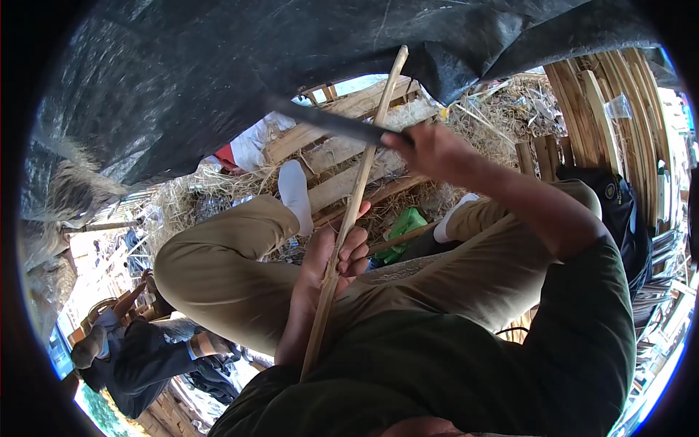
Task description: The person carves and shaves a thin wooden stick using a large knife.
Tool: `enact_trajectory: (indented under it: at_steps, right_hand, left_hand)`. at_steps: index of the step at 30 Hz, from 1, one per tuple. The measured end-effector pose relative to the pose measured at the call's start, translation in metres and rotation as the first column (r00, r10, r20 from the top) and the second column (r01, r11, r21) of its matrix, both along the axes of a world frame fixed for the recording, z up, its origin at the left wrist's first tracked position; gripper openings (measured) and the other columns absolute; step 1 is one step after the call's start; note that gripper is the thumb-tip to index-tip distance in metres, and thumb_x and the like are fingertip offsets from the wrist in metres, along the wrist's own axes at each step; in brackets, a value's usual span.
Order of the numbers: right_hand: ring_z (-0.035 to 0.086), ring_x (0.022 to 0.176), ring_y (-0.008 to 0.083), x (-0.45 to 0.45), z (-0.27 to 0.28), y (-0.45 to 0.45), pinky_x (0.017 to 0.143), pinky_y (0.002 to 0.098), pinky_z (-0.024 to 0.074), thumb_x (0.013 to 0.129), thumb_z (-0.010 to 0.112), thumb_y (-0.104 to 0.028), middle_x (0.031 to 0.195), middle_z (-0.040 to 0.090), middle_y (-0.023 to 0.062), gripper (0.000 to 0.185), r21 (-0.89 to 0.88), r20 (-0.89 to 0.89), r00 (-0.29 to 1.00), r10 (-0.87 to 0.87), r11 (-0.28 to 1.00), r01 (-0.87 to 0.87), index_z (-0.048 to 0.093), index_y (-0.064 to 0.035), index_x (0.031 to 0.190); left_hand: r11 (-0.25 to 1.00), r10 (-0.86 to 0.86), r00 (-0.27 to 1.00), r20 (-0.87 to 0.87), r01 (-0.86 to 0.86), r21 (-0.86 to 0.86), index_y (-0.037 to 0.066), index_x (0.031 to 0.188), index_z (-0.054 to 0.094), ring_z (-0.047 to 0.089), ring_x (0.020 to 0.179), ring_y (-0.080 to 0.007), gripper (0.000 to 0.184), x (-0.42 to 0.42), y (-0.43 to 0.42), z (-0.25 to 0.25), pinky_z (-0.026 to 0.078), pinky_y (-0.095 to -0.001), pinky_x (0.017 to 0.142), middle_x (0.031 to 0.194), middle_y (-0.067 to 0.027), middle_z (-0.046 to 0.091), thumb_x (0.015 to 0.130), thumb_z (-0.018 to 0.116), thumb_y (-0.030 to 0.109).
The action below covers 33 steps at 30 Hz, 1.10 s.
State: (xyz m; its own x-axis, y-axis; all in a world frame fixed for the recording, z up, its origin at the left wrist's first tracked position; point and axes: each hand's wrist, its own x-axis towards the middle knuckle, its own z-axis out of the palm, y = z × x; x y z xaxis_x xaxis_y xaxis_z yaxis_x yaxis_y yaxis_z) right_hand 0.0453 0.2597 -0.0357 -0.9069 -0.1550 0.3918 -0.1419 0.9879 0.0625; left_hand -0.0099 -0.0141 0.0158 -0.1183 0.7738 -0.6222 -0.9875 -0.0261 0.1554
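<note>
A long pale wooden stick (364,171) slants up and away from my lap, its lower end near my shirt. My left hand (336,255) is closed around its lower half in front of my crossed legs. In my right hand (435,149) is the handle of a long dark-bladed knife (328,122). The blade points left and crosses the upper part of the stick; whether it touches the wood I cannot tell. Its tip is smeared by motion. Small splinters stand up along the stick near my left hand.
A black tarp (196,65) hangs low ahead. Wooden planks (349,178) lie on straw before my feet, with a green plastic bag (406,229) nearby. Upright slats (582,116) and a black bag (608,197) are at right. Another person (138,357) sits at lower left.
</note>
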Motion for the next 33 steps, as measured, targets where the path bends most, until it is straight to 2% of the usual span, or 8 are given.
enact_trajectory:
  at_steps: [3,6,10,13,16,17,20,33]
  right_hand:
    - [0.05,0.041,0.0191,-0.014,0.002,0.02,0.036,0.0328,0.0424,0.105,0.048,-0.033,0.058,0.048,0.0062,0.041,-0.293,0.51,0.848,-0.143,0.898,0.328,0.063,0.0054,0.105]
    - [0.05,0.046,0.017,0.023,0.011,-0.029,0.037,0.0302,0.0425,0.104,0.051,-0.024,0.062,0.049,0.005,0.035,0.604,-0.119,0.989,0.087,0.797,0.003,0.06,0.006,0.119]
    - [0.05,0.054,0.0138,0.024,0.015,-0.047,0.037,0.0266,0.0409,0.101,0.055,-0.016,0.068,0.05,0.0039,0.037,0.036,-0.113,0.98,0.167,0.986,-0.163,0.054,0.005,0.131]
    - [0.05,0.055,0.0133,0.006,0.013,0.005,0.039,0.0273,0.042,0.1,0.055,-0.015,0.068,0.049,0.0031,0.039,0.519,-0.033,0.99,0.138,0.849,-0.101,0.052,0.0041,0.133]
    - [0.049,0.054,0.013,-0.003,0.008,0.008,0.039,0.0284,0.0425,0.1,0.055,-0.016,0.066,0.048,0.0024,0.04,0.049,0.292,0.956,-0.026,0.999,0.012,0.051,0.0064,0.133]
    - [0.048,0.052,0.0124,0.013,0.013,0.002,0.038,0.0292,0.0416,0.102,0.052,-0.017,0.064,0.047,0.0022,0.042,0.594,0.079,0.996,0.038,0.801,-0.078,0.05,0.0093,0.134]
    - [0.047,0.052,0.0119,0.034,0.026,-0.059,0.038,0.0288,0.0406,0.103,0.051,-0.019,0.064,0.048,0.0022,0.044,0.1,-0.079,0.983,0.166,0.982,-0.157,0.049,0.0111,0.135]
    - [0.048,0.053,0.0132,0.03,0.027,-0.047,0.039,0.0273,0.0401,0.103,0.053,-0.028,0.065,0.047,0.0028,0.037,0.336,-0.042,0.972,0.23,0.92,-0.203,0.062,0.0068,0.112]
  left_hand:
    - [0.999,-0.017,0.998,-0.058,0.015,-0.032,0.009,0.142,0.046,0.03,0.043,-0.0069,0.038,0.003,-0.003,0.0,0.027,-0.0225,0.042,0.058,0.0033,0.038,0.106,0.039,0.02]
    - [0.999,-0.028,0.999,-0.045,0.027,-0.034,0.009,0.143,0.045,0.03,0.043,-0.0069,0.039,0.001,0.003,0.005,0.027,-0.0226,0.042,0.057,0.0035,0.036,0.106,0.039,0.019]
    - [0.996,-0.048,0.997,-0.055,0.043,-0.078,0.009,0.146,0.042,0.028,0.042,-0.0068,0.041,0.0,0.0,0.01,0.026,-0.0228,0.041,0.055,0.0036,0.034,0.106,0.038,0.018]
    - [0.991,-0.061,0.991,-0.115,0.047,-0.126,0.009,0.146,0.041,0.028,0.041,-0.0069,0.042,-0.001,0.004,0.005,0.026,-0.0233,0.04,0.054,0.0035,0.034,0.106,0.039,0.02]
    - [0.982,-0.093,0.98,-0.174,0.06,-0.181,0.009,0.145,0.042,0.028,0.041,-0.007,0.042,0.0,0.005,0.012,0.026,-0.0238,0.04,0.054,0.0034,0.034,0.106,0.041,0.024]
    - [0.977,-0.108,0.978,-0.177,0.071,-0.201,0.009,0.145,0.042,0.028,0.041,-0.0071,0.042,0.001,0.008,0.013,0.026,-0.024,0.04,0.054,0.0034,0.034,0.106,0.042,0.026]
    - [0.967,-0.146,0.976,-0.16,0.107,-0.229,0.009,0.144,0.042,0.029,0.041,-0.0074,0.044,0.001,0.009,0.012,0.026,-0.0245,0.041,0.055,0.0031,0.034,0.106,0.042,0.031]
    - [0.96,-0.151,0.976,-0.157,0.107,-0.258,0.012,0.122,0.056,0.03,0.04,-0.0087,0.031,0.003,0.016,0.016,0.026,-0.0261,0.04,0.053,0.0032,0.034,0.107,0.04,0.034]
